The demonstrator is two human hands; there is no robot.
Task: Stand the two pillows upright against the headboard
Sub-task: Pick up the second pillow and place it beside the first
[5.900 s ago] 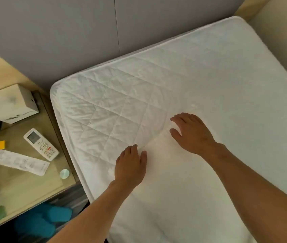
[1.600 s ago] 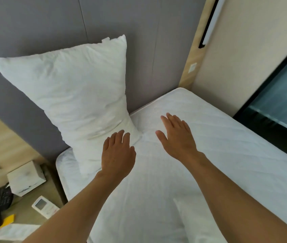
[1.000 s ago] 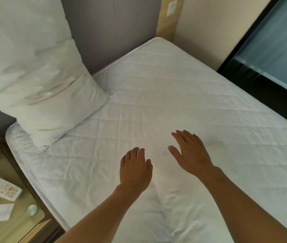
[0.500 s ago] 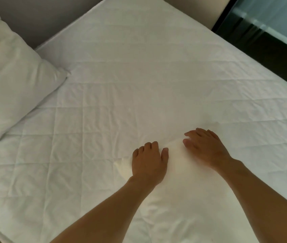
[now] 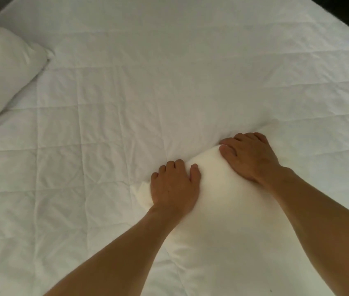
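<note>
Both hands grip the far end of the second pillow [image 5: 229,221], which lies flat near the bed's near edge. The left hand [image 5: 174,184] pinches its left corner with fingers curled over the end. The right hand [image 5: 251,158] holds the right side the same way. The other pillow [image 5: 0,67] sits at the bed's far left corner, only partly in view, so I cannot tell how it stands.

The pillow is soft and floppy. Lifted by 1 end, it may sag, slip out, or drag and wrinkle the white mattress cover [image 5: 169,71]. Swung too wide, it could bump the other pillow over.
</note>
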